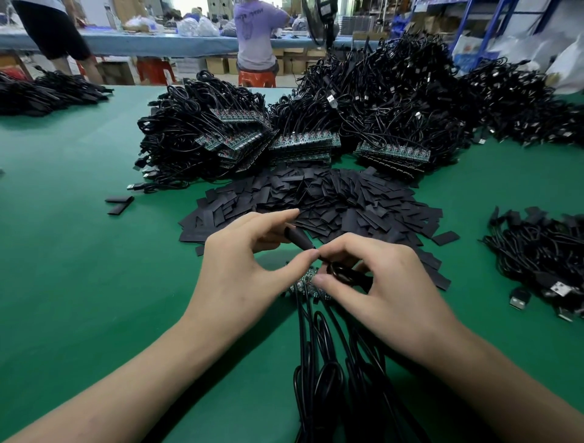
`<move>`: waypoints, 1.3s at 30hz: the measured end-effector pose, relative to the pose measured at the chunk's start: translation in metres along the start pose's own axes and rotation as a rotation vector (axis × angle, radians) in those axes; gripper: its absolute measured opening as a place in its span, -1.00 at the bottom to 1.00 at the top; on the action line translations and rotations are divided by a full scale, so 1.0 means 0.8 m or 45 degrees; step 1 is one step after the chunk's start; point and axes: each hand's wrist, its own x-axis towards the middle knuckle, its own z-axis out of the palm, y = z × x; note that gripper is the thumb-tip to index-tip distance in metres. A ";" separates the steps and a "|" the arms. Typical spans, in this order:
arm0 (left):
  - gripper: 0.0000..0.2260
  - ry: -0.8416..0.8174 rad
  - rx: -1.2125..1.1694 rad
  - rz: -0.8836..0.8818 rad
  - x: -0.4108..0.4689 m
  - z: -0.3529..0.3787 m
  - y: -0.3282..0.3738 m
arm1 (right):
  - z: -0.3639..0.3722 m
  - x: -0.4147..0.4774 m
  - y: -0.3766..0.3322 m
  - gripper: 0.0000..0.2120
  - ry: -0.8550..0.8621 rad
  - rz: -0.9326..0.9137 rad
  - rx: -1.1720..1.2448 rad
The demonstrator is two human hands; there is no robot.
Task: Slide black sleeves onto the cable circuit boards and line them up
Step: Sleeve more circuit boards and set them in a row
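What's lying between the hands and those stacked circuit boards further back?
A heap of loose flat black sleeves, spread on the green table, shown in the head view.

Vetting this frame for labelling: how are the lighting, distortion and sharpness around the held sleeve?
Head view: soft, even light, faint shadow on the green table under the left hand; wide-angle distortion stretches the forearms; the black sleeve it pinches is sharp; the circuit boards beneath the right hand, which grips a cable, look small and smeared; the far window is blown out.
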 end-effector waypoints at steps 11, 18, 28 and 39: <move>-0.55 -0.228 0.049 -0.165 0.008 -0.010 -0.007 | -0.016 0.010 0.010 -0.80 0.137 0.141 0.010; -0.51 -0.659 0.363 -0.107 0.019 -0.028 -0.018 | -0.109 0.025 0.078 -0.71 0.424 0.707 -0.607; -0.42 -0.824 0.480 -0.065 0.018 -0.034 -0.021 | -0.065 0.027 0.017 -0.71 0.036 0.344 -0.328; -0.68 -0.615 -0.696 -0.571 0.018 -0.022 -0.007 | -0.012 0.012 -0.013 -0.82 -0.627 0.587 1.062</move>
